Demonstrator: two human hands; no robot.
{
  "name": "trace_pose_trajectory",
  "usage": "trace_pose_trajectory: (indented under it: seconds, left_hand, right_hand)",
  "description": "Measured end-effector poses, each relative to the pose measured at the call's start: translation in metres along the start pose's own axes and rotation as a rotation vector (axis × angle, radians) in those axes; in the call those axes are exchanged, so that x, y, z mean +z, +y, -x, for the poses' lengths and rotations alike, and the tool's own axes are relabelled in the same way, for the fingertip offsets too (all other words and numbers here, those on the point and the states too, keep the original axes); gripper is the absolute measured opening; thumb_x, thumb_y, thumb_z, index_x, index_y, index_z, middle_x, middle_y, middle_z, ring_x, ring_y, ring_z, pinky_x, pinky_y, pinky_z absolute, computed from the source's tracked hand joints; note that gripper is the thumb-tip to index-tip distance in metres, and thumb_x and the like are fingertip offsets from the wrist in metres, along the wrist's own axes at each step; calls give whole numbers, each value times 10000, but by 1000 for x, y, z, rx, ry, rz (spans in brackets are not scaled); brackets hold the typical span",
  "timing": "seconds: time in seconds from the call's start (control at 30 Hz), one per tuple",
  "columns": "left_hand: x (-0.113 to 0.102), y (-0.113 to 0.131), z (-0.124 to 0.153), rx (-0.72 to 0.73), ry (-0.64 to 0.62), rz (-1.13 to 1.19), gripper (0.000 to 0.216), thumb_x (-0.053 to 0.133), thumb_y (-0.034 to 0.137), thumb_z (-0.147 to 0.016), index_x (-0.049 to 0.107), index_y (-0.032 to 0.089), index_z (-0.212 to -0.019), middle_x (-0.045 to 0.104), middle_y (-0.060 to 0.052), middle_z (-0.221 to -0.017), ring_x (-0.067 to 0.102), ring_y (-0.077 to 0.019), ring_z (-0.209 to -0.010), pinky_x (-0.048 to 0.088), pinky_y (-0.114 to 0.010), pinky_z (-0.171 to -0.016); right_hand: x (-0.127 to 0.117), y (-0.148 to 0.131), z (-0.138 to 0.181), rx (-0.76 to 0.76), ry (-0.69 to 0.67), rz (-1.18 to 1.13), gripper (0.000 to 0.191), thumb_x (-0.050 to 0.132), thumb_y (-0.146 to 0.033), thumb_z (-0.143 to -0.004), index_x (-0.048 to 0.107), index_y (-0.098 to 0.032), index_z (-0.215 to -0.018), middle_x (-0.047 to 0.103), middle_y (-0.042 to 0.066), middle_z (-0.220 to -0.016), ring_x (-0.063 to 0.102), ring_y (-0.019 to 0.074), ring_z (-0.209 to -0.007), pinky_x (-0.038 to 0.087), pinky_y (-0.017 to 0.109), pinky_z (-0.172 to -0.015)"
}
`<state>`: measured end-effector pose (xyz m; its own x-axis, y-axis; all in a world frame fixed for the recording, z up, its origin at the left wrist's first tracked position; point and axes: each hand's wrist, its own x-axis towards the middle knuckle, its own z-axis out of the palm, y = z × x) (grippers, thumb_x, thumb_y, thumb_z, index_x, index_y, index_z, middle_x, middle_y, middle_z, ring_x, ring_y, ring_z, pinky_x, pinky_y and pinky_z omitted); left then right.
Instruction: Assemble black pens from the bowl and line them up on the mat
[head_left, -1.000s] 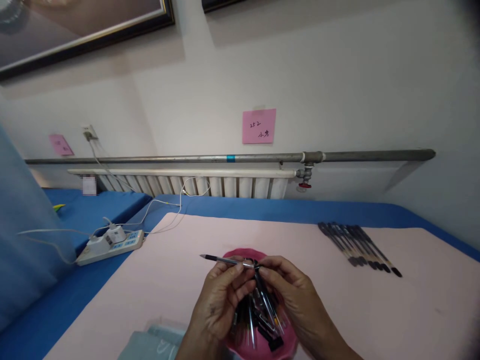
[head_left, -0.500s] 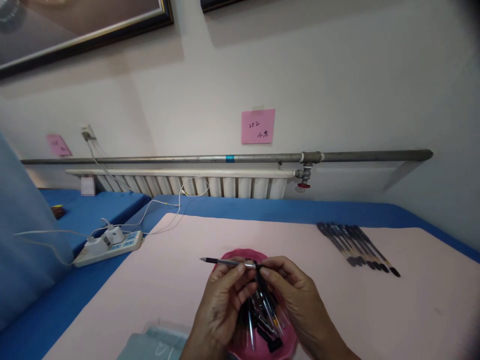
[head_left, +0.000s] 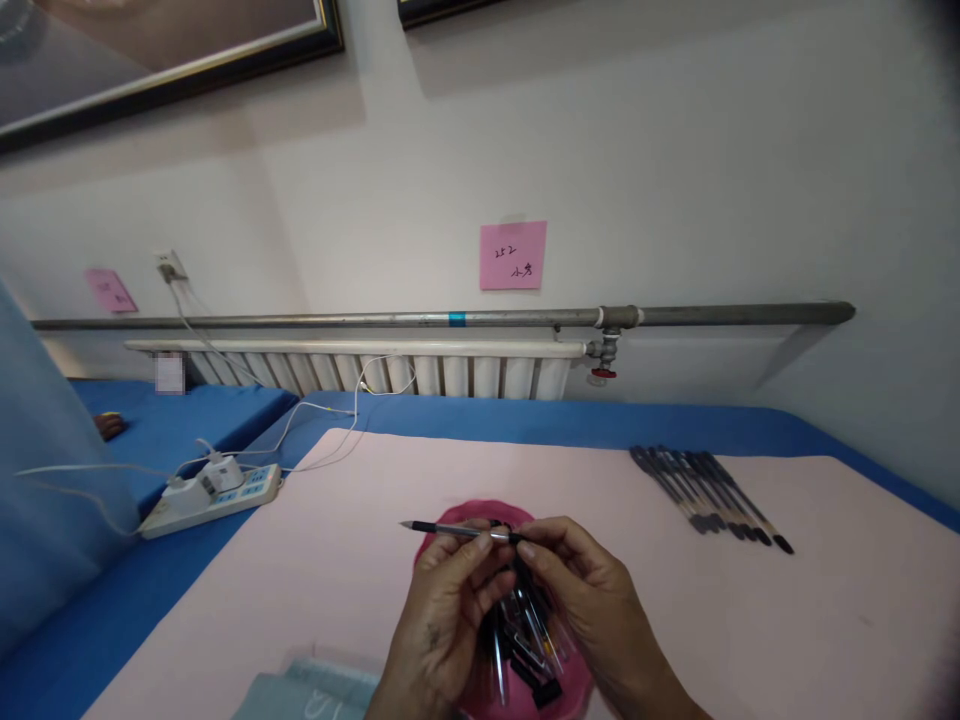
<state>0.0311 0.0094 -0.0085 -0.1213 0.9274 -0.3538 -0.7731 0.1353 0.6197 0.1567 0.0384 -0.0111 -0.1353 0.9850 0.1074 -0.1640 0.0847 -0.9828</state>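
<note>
My left hand [head_left: 439, 625] and my right hand [head_left: 589, 610] meet above a pink bowl [head_left: 450, 520] that holds several loose pen parts [head_left: 525, 645]. Together they pinch a thin pen refill [head_left: 450, 529] held level, its tip pointing left. My left fingers grip its middle. My right fingertips close on its right end, where a dark piece sits. A row of several finished black pens [head_left: 705, 485] lies on the pink mat [head_left: 825, 600] to the right, away from both hands.
A white power strip [head_left: 214, 495] with chargers and cables rests on the blue cloth at left. A pale green folded item [head_left: 315, 695] lies by the near edge. A radiator [head_left: 390, 370] and pipe run along the wall behind. Another person's blue sleeve [head_left: 37, 500] fills the far left.
Both hands and the refill have dropped slightly in view as the camera tilted a little. The grip on the refill is unchanged.
</note>
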Motion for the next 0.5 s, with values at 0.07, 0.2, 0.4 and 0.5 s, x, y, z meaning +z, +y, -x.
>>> trace_pose_trajectory:
  seconds: [0.07,0.2,0.4,0.5]
  left_hand:
    - [0,-1,0,6,0,-7,214,792,139,-594,648,132,-751,719,-58,-784,681,-159,-716,527,-231,-630]
    - [0,-1,-1,19,1,-34,208,794,131,-586,668,126,-752,722,-58,-767,677,-146,-689,525,-213,-612]
    - [1,1,0,27,-37,-77,193,783,149,-607,689,120,-773,724,-61,-780,668,-138,-689,528,-217,-619]
    - [2,2,1,34,-54,-81,185,781,156,-609,686,120,-764,720,-58,-780,663,-135,-681,522,-211,-611]
  right_hand:
    - [-2,2,0,-64,-23,89,160,698,-347,-695,671,-207,-766,678,13,-739,628,179,-728,509,280,-687]
    - [-6,6,0,-148,-75,290,147,604,-351,-782,649,-213,-801,684,13,-756,630,178,-724,509,279,-673]
    - [-8,1,-1,-188,-157,489,190,508,-373,-843,604,-210,-822,646,-9,-696,597,153,-625,484,252,-586]
    - [-10,-1,0,-274,-171,568,139,533,-306,-822,608,-217,-897,667,9,-776,617,163,-681,491,261,-624]
